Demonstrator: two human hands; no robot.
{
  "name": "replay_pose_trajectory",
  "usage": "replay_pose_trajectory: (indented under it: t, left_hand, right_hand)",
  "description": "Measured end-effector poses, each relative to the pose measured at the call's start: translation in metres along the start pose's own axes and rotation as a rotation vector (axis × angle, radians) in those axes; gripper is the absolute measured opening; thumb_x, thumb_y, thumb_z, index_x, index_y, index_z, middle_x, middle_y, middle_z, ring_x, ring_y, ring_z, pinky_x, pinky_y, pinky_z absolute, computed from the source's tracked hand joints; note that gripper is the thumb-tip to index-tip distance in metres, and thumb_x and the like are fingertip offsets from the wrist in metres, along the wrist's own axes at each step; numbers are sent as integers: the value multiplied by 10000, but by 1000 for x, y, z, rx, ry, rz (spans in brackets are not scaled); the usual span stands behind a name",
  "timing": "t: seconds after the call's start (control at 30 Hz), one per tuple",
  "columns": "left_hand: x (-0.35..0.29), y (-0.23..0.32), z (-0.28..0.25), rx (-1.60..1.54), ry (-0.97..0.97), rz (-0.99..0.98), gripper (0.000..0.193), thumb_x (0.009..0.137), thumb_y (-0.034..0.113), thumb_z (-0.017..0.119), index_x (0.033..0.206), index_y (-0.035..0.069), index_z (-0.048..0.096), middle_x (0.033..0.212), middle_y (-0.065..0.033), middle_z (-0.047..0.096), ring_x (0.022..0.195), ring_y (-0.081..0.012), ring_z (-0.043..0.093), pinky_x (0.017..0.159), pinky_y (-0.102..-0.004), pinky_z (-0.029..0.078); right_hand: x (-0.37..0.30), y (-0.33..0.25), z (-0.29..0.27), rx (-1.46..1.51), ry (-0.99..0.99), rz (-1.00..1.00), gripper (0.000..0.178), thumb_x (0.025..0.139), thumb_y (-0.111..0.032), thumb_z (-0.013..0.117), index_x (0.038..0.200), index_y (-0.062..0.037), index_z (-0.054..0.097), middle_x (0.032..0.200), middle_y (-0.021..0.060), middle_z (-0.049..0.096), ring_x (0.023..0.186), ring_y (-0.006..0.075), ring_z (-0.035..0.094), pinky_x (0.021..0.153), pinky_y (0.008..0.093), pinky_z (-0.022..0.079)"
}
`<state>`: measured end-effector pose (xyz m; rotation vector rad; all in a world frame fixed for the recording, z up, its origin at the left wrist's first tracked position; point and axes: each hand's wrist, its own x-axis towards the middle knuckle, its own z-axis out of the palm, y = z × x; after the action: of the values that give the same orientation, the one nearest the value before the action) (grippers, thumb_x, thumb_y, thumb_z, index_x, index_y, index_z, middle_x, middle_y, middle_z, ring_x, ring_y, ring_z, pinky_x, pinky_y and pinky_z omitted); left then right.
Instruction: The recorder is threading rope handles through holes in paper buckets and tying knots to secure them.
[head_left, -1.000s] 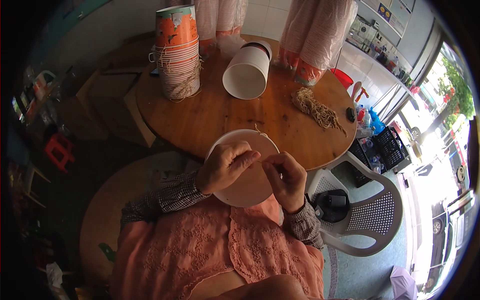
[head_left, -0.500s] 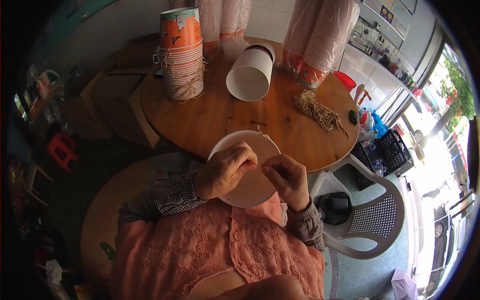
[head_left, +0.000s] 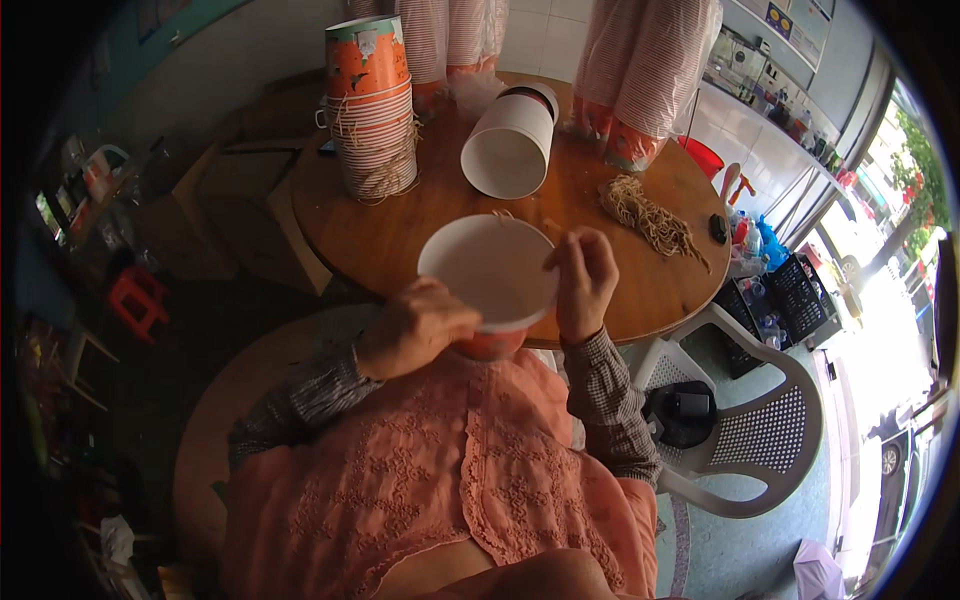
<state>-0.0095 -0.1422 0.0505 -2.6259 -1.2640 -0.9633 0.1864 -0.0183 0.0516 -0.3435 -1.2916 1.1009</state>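
Note:
A paper bucket (head_left: 486, 262) with a white inside and an orange-red outer wall tilts in front of my body at the table's near edge, its mouth toward me. At the near-left side of its rim, my left hand (head_left: 425, 322) is closed, gripping the edge. My right hand (head_left: 587, 280) is raised beside the right of the rim, thumb and fingers pinched together. Whatever is in that pinch is too thin to make out. A bit of straw-coloured cord shows at the bucket's far rim.
On the round wooden table (head_left: 420, 240) stand a stack of orange buckets (head_left: 372, 125) wound with cord, a white bucket lying on its side (head_left: 507, 150), a bundle of cord (head_left: 655, 220) and bagged bucket stacks (head_left: 655, 70). A grey plastic chair (head_left: 750, 430) is at right.
My hands have moved apart from their pinch over the bucket. The left has gone down to the rim, the right up and outward. The bucket's mouth has shifted farther from me.

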Motion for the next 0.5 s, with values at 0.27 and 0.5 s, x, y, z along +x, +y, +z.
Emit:
replay_pose_trajectory:
  t: [0.27,0.5]
  left_hand:
    - [32,-13,11,31,357,-231,306,801,101,688,1095,60,614,941,-140,679,852,-322,642,795,-393,470]
    - [46,-6,12,26,299,-268,376,804,52,669,1174,59,597,987,-162,657,896,-332,627,770,-380,505]
  right_hand:
    - [-46,-9,14,-335,-100,-113,40,884,17,592,917,30,574,820,98,618,770,137,624,693,240,488]
    - [-47,18,11,-304,-68,26,82,898,-45,615,942,-2,561,857,78,657,798,133,647,643,241,497]
